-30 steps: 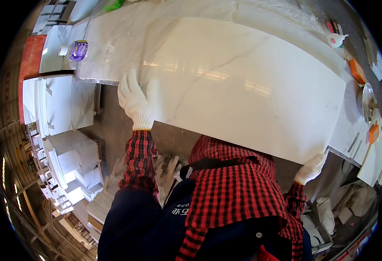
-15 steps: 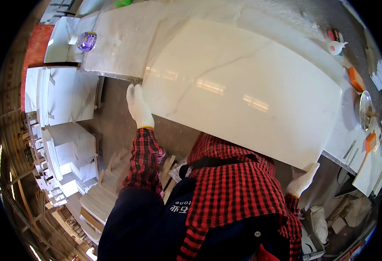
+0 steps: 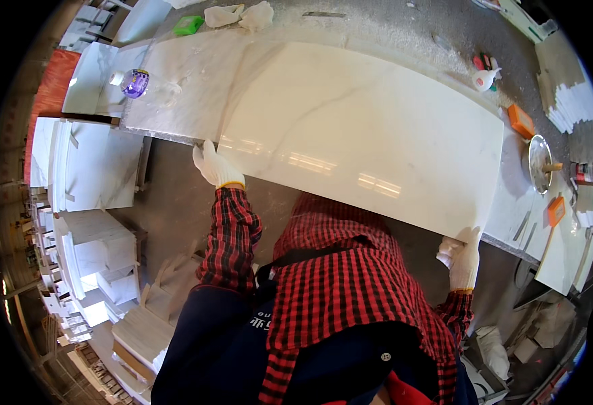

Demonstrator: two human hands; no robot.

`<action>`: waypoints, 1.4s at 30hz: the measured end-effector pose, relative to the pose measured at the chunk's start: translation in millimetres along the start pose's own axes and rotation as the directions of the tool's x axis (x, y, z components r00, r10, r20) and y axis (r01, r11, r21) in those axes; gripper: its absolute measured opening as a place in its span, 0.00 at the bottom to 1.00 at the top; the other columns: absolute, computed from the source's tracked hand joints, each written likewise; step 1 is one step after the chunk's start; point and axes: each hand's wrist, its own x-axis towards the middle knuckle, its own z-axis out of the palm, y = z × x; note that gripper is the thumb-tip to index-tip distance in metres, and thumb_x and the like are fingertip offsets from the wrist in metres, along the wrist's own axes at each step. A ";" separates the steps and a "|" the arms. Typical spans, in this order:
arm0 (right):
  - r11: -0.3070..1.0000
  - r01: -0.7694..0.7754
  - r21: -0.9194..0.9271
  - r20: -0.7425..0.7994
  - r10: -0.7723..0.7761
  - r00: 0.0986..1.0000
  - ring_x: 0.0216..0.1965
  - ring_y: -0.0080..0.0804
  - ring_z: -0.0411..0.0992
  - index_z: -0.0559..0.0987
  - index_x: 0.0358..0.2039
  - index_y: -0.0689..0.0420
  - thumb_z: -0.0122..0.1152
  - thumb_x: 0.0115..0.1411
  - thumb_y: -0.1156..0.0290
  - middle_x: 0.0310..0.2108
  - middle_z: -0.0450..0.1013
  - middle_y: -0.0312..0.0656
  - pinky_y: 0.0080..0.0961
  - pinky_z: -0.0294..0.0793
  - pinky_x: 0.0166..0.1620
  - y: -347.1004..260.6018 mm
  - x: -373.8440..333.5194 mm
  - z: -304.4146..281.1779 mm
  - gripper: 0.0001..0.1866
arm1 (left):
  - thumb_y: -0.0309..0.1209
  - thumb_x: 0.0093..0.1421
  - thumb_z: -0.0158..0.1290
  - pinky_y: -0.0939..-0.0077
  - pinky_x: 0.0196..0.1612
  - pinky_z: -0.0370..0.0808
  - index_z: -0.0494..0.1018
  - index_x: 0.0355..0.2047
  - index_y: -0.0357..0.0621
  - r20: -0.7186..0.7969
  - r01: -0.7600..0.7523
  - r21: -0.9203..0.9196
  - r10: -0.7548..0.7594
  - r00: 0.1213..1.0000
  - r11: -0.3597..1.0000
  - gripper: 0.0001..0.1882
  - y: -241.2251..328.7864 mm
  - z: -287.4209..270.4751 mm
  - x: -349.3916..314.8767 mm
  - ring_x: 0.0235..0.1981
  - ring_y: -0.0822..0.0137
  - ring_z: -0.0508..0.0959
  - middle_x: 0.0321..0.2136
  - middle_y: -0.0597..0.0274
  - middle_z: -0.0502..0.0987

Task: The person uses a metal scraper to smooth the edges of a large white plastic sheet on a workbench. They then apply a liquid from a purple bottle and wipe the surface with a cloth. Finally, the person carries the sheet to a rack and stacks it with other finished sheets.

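A glossy white slab with grey veins [image 3: 371, 128] lies flat across the worktop, its near edge overhanging my side. My left hand [image 3: 219, 167], in a white knitted glove, is at the slab's near-left corner, fingers stretched out and thumb apart. Its palm is beside the edge; whether it bears on the slab cannot be told. At the near-right corner my right hand [image 3: 465, 262], gloved alike, has one finger reaching up over the corner and the others bent against the edge, partly hidden below it.
Left on the worktop [image 3: 175, 111] stands a purple-labelled bottle [image 3: 134, 83]; a green object [image 3: 188, 25] lies behind. To the right are a white squeeze bottle [image 3: 485, 79], orange blocks [image 3: 521, 121] and a metal bowl [image 3: 539, 164]. Stacked slabs [image 3: 100, 165] stand at the left.
The slab's right end has shifted left and away in the view. My right hand has closed on the near-right corner; my left hand's fingers have spread. The whole view has shifted somewhat.
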 end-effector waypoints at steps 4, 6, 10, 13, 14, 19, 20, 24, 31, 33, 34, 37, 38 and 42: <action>0.975 -0.019 -0.223 -0.154 -0.016 0.988 0.19 0.32 0.75 0.74 0.49 0.63 0.42 0.67 0.31 0.26 0.78 0.46 0.24 0.76 0.20 -3.7 2.0 8.7 0.41 | 0.34 0.63 0.56 0.62 0.62 0.69 0.58 0.67 0.31 -0.099 0.027 0.103 -0.016 0.995 0.994 0.36 17.1 25.6 -14.0 0.61 0.53 0.71 0.63 0.44 0.67; 0.981 0.041 -0.189 -0.224 -0.084 0.971 0.22 0.34 0.75 0.73 0.51 0.63 0.41 0.66 0.29 0.30 0.78 0.48 0.28 0.77 0.23 6.1 8.4 12.8 0.43 | 0.34 0.63 0.58 0.61 0.63 0.69 0.56 0.68 0.30 -0.097 -0.003 0.136 0.016 0.995 0.991 0.38 13.2 26.5 -4.0 0.61 0.50 0.70 0.64 0.40 0.65; 0.931 0.331 0.153 -0.511 -0.212 0.833 0.25 0.36 0.72 0.71 0.53 0.61 0.37 0.66 0.27 0.32 0.76 0.45 0.31 0.73 0.27 43.3 4.2 62.8 0.44 | 0.39 0.65 0.58 0.62 0.64 0.68 0.48 0.71 0.31 0.109 0.045 0.306 -0.082 0.991 0.951 0.43 9.9 -1.5 11.1 0.62 0.52 0.69 0.66 0.43 0.62; 0.921 0.258 0.292 -0.453 -0.104 0.886 0.29 0.37 0.74 0.72 0.56 0.65 0.33 0.66 0.27 0.36 0.77 0.48 0.34 0.76 0.35 104.1 -4.2 90.8 0.48 | 0.40 0.67 0.56 0.66 0.60 0.71 0.52 0.70 0.37 0.313 0.260 0.429 -0.413 0.855 0.865 0.39 39.1 -57.2 43.7 0.59 0.60 0.72 0.64 0.49 0.65; 0.931 0.244 0.272 -0.459 -0.097 0.883 0.30 0.36 0.76 0.74 0.52 0.65 0.34 0.67 0.27 0.34 0.78 0.48 0.33 0.76 0.35 138.3 -6.0 98.8 0.47 | 0.39 0.68 0.55 0.68 0.57 0.72 0.56 0.69 0.39 0.336 0.341 0.518 -0.553 0.762 0.784 0.35 66.9 -68.0 57.1 0.56 0.63 0.74 0.62 0.51 0.68; 0.982 -0.073 0.174 -0.374 0.135 0.917 0.20 0.26 0.71 0.77 0.47 0.64 0.45 0.69 0.37 0.25 0.76 0.41 0.21 0.68 0.22 248.4 -20.8 169.5 0.36 | 0.40 0.73 0.44 0.66 0.57 0.70 0.72 0.58 0.40 0.656 -0.230 0.754 -0.688 0.310 0.615 0.21 127.1 -90.5 162.8 0.49 0.64 0.77 0.48 0.56 0.78; 0.984 -0.151 0.091 -0.292 0.171 0.941 0.22 0.27 0.72 0.76 0.49 0.65 0.45 0.68 0.37 0.27 0.76 0.42 0.21 0.69 0.24 261.8 -19.3 174.6 0.37 | 0.39 0.73 0.44 0.66 0.57 0.70 0.73 0.57 0.39 0.662 -0.308 0.748 -0.694 0.283 0.588 0.20 139.4 -84.7 167.9 0.49 0.64 0.77 0.46 0.56 0.79; 0.223 0.173 -0.959 0.071 -0.403 0.913 0.38 0.48 0.79 0.79 0.51 0.54 0.48 0.68 0.46 0.37 0.80 0.48 0.41 0.78 0.41 311.9 -40.2 220.8 0.26 | 0.31 0.70 0.49 0.73 0.52 0.75 0.76 0.50 0.32 0.753 -0.367 0.655 -0.613 0.241 0.660 0.15 141.3 -67.5 175.0 0.46 0.68 0.79 0.45 0.55 0.81; 0.101 -0.052 -0.994 -0.071 -0.197 0.978 0.48 0.46 0.77 0.84 0.44 0.50 0.52 0.63 0.40 0.43 0.80 0.46 0.43 0.72 0.52 282.6 -80.2 283.0 0.27 | 0.37 0.67 0.52 0.66 0.51 0.74 0.79 0.48 0.40 0.839 -0.727 0.404 -0.542 0.052 0.556 0.16 111.6 -71.7 215.5 0.47 0.53 0.80 0.45 0.49 0.81; 0.023 -0.073 -0.997 -0.076 -0.226 0.971 0.49 0.45 0.76 0.84 0.44 0.49 0.54 0.61 0.38 0.43 0.80 0.45 0.43 0.71 0.53 286.4 -79.7 291.7 0.28 | 0.37 0.67 0.51 0.65 0.51 0.74 0.79 0.47 0.40 0.832 -0.732 0.398 -0.554 0.034 0.553 0.16 107.2 -72.6 218.6 0.47 0.53 0.80 0.44 0.50 0.81; -0.015 -0.082 -0.997 -0.076 -0.239 0.968 0.49 0.44 0.76 0.84 0.43 0.48 0.55 0.59 0.36 0.43 0.80 0.45 0.43 0.70 0.53 289.0 -78.4 294.4 0.29 | 0.37 0.67 0.51 0.65 0.51 0.74 0.79 0.47 0.40 0.827 -0.741 0.389 -0.562 0.019 0.547 0.16 105.6 -71.7 219.2 0.47 0.52 0.80 0.43 0.50 0.81; -0.024 -0.146 -0.989 -0.134 -0.274 0.952 0.50 0.41 0.74 0.82 0.45 0.49 0.66 0.50 0.37 0.43 0.79 0.42 0.43 0.65 0.55 296.4 -75.5 306.2 0.32 | 0.38 0.67 0.51 0.64 0.51 0.74 0.79 0.47 0.40 0.811 -0.755 0.379 -0.585 -0.008 0.536 0.16 100.1 -67.9 216.8 0.47 0.51 0.80 0.44 0.50 0.82; -0.021 -0.168 -0.986 -0.154 -0.292 0.944 0.51 0.41 0.73 0.81 0.46 0.49 0.68 0.48 0.39 0.43 0.78 0.42 0.43 0.64 0.55 297.7 -75.0 309.7 0.32 | 0.38 0.67 0.51 0.64 0.51 0.74 0.79 0.47 0.40 0.806 -0.758 0.376 -0.592 -0.016 0.533 0.17 98.2 -65.7 213.9 0.47 0.51 0.80 0.44 0.50 0.82; 0.030 -0.137 -0.990 -0.137 -0.426 0.894 0.50 0.42 0.72 0.80 0.46 0.49 0.72 0.43 0.54 0.41 0.77 0.42 0.42 0.61 0.56 307.8 -73.4 309.8 0.28 | 0.43 0.67 0.48 0.66 0.55 0.72 0.79 0.49 0.41 0.648 -0.800 0.424 -0.759 -0.058 0.424 0.21 95.8 -42.1 198.7 0.52 0.52 0.79 0.49 0.50 0.81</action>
